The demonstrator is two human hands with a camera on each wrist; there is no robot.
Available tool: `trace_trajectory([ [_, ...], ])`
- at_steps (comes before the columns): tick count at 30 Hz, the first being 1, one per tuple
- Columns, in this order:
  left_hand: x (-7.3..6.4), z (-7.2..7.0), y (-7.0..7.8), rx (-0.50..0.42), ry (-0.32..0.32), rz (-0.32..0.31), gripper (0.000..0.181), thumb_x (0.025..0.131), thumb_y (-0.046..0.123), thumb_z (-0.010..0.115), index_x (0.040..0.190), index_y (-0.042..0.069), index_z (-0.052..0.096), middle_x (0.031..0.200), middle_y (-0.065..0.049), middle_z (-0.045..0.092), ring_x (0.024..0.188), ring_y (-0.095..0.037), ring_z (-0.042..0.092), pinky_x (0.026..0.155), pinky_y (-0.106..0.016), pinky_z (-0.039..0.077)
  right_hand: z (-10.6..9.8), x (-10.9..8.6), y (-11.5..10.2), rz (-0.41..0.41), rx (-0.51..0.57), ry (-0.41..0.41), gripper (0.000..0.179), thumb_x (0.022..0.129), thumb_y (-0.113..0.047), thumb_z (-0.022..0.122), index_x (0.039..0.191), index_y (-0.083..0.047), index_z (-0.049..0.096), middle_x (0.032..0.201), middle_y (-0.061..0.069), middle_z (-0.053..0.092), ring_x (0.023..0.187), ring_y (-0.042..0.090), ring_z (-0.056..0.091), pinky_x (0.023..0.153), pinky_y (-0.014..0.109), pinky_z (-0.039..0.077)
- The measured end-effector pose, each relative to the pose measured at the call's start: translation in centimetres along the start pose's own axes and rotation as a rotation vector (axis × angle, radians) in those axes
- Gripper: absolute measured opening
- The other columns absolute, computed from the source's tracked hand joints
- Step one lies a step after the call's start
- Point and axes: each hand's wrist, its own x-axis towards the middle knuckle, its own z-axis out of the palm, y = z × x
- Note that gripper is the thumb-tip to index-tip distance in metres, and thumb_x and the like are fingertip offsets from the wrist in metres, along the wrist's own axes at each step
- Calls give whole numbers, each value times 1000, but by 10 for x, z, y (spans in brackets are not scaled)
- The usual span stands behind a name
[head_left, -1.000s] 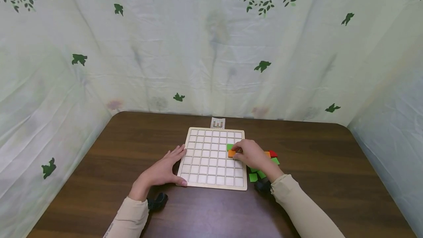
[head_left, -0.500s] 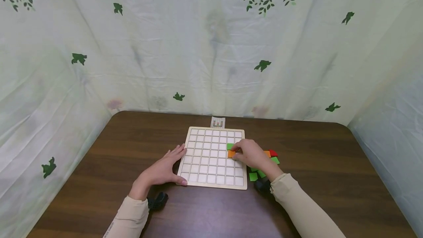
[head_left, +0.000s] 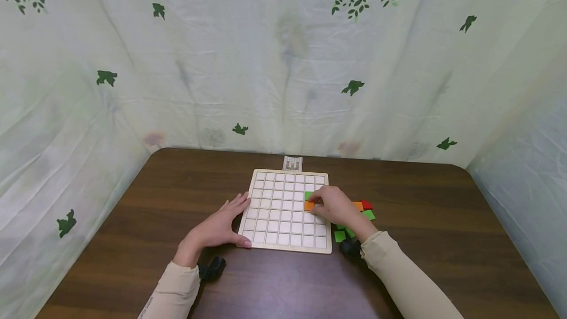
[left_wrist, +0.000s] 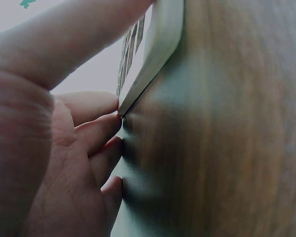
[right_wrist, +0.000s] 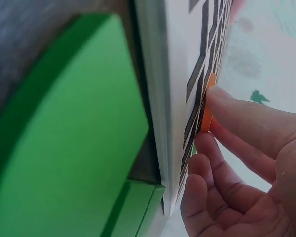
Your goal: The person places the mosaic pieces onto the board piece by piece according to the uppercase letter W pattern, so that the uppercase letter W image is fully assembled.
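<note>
A pale square board (head_left: 288,248) with a grid of white cells lies on the table. My left hand (head_left: 217,228) is spread along its left side, fingertips at the edge and thumb at the near-left corner. With thumb and fingers, my right hand (head_left: 334,206) pinches an orange square tile (head_left: 308,206) low over cells right of the board's middle. The right wrist view shows this orange tile (right_wrist: 207,111) nearly edge-on, close against the grid. A green tile (head_left: 307,195) sits on the board just beyond it, partly covered by my fingers.
Loose tiles lie right of the board, partly behind my right forearm: an orange tile (head_left: 358,206), a red tile (head_left: 366,204) and several green tiles (head_left: 368,214). A small printed card (head_left: 292,163) touches the board's far edge. A fabric curtain (head_left: 283,87) hangs behind the table (head_left: 421,201).
The right hand and the orange tile have shifted slightly left over the grid. My left hand and the board keep their places.
</note>
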Motion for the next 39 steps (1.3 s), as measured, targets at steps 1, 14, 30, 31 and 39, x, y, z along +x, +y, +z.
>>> trace_trajectory([
  [1,0,0,0,-1,-1,-1,118,71,48,89,157,-1,26,167,-14,15,154,-33,10,123,-54,10,0,0,0,1,0,0,21,86,-13,81,107,-10,78,99,0,70,86,14,61,80,34,54],
  [14,1,0,0,-1,-2,-6,118,71,47,90,157,-1,26,167,-14,16,154,-33,11,123,-54,10,-1,-5,4,-13,19,31,22,85,-14,82,106,-10,77,99,-1,70,89,16,61,82,35,53],
  [30,0,1,-1,-5,3,3,118,71,48,89,158,-1,26,167,-14,16,154,-33,10,123,-55,9,-20,-32,33,33,110,105,30,89,-16,78,118,-7,72,108,5,68,92,19,61,81,39,55],
  [31,0,1,-1,-6,3,3,118,71,48,89,157,-1,26,167,-14,16,154,-33,10,123,-55,9,-21,-33,35,35,112,111,30,90,-16,78,118,-7,72,109,5,68,93,20,61,82,40,55],
  [39,-1,1,0,-1,5,6,117,71,49,89,157,-1,27,166,-15,16,153,-34,11,122,-55,10,-27,-43,48,58,125,118,30,91,-14,75,120,-6,71,115,8,68,99,23,63,87,44,55],
])
